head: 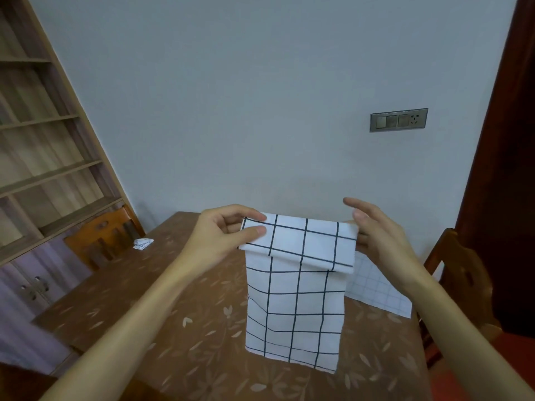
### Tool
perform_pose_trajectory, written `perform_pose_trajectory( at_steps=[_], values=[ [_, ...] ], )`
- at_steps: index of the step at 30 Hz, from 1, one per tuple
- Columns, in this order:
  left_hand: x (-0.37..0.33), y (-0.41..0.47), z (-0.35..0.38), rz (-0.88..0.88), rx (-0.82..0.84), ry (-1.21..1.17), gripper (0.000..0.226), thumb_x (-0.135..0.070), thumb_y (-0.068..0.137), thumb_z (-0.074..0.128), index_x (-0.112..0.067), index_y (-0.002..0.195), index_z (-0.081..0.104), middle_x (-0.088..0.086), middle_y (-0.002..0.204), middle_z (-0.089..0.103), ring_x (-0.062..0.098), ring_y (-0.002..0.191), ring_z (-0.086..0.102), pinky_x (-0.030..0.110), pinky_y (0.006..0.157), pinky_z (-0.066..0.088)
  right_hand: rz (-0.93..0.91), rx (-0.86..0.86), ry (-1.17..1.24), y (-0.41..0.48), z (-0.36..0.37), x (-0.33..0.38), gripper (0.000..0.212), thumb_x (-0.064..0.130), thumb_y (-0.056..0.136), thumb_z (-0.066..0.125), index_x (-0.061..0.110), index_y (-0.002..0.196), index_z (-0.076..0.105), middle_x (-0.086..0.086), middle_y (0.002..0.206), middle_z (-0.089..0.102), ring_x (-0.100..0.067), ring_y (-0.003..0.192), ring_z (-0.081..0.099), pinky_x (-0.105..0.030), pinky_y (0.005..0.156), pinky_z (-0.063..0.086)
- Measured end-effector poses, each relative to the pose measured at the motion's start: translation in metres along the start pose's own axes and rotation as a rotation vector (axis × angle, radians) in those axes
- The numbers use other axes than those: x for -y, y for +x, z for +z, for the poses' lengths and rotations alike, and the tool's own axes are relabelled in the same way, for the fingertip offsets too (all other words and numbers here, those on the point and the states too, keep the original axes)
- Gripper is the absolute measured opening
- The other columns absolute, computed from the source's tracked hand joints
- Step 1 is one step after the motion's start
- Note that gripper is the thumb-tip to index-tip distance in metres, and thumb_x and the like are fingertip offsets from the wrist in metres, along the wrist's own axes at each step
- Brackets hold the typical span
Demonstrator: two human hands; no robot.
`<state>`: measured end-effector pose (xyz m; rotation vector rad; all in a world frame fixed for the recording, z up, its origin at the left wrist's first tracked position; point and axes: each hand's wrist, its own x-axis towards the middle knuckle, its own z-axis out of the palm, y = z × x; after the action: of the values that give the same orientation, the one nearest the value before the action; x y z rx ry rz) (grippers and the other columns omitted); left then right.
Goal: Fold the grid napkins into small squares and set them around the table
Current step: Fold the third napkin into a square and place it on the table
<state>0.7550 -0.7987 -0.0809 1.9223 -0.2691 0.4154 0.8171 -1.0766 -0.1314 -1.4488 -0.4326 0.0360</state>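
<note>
Hanging grid napkin between left hand and right hand (top corners pinched)

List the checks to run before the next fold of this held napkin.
1. Left hand pinches the top left corner of the napkin: ok.
2. Right hand pinches the top right corner: ok.
3. Flap edges lined up: cannot tell.
4. Napkin down to a small square: not ok, it hangs long.
5. Folded napkin set at the far left of the table: ok.
6. Flat napkin on the right folded: not ok.
</note>
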Motion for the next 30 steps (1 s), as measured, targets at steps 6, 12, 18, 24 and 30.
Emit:
perform_pose_trajectory(
  at_steps=[6, 12, 18, 24, 30],
  values=[
    [0.001, 0.002, 0.008, 0.113, -0.154, -0.059, 0.030, -0.005, 0.080, 0.081, -0.019, 0.106, 0.073, 0.019, 0.096, 0.069, 0.028, 0.080, 0.056, 0.046, 0.077, 0.050, 0.116, 0.141, -0.022, -0.007, 0.024, -0.003, 0.064, 0.035, 0.072, 0.078, 0.026, 0.132, 0.057, 0.008, 0.119, 0.073, 0.004, 0.104, 0.069, -0.017, 0.079, 0.056],
    [0.002, -0.003, 0.015, 0.010, -0.164, -0.179, 0.048, -0.006, 0.086, 0.073, -0.018, 0.131, 0.060, 0.021, 0.102, 0.074, 0.033, 0.096, 0.073, 0.046, 0.088, 0.059, 0.042, 0.043, 0.016, -0.005, 0.036, -0.013, 0.035, 0.013, 0.083, 0.078, 0.017, 0.117, 0.070, 0.004, 0.111, 0.078, -0.014, 0.105, 0.073, -0.036, 0.094, 0.057],
    [0.016, -0.010, 0.012, -0.068, -0.042, -0.130, 0.023, -0.003, 0.092, 0.065, -0.002, 0.115, 0.070, 0.006, 0.100, 0.079, 0.018, 0.091, 0.076, 0.025, 0.075, 0.060, -0.002, -0.009, 0.071, -0.005, 0.036, -0.015, 0.039, 0.020, 0.075, 0.080, 0.013, 0.113, 0.072, 0.003, 0.109, 0.078, -0.014, 0.105, 0.073, -0.033, 0.093, 0.056],
    [0.016, -0.005, 0.010, 0.091, -0.080, 0.003, 0.016, 0.005, 0.089, 0.067, 0.002, 0.103, 0.072, -0.016, 0.075, 0.075, -0.008, 0.064, 0.064, 0.006, 0.063, 0.047, 0.030, 0.031, 0.064, -0.003, 0.032, -0.013, 0.021, 0.022, 0.085, 0.074, 0.016, 0.105, 0.074, 0.006, 0.096, 0.080, -0.010, 0.091, 0.076, -0.021, 0.076, 0.060],
    [0.016, -0.008, 0.003, -0.050, 0.080, -0.088, 0.027, 0.006, 0.088, 0.066, -0.012, 0.108, 0.066, -0.008, 0.089, 0.079, 0.007, 0.083, 0.075, 0.016, 0.072, 0.056, -0.026, -0.099, 0.142, 0.001, 0.030, -0.006, 0.015, 0.012, 0.090, 0.071, 0.017, 0.103, 0.075, 0.002, 0.097, 0.080, -0.012, 0.090, 0.077, -0.019, 0.070, 0.059]
  ],
)
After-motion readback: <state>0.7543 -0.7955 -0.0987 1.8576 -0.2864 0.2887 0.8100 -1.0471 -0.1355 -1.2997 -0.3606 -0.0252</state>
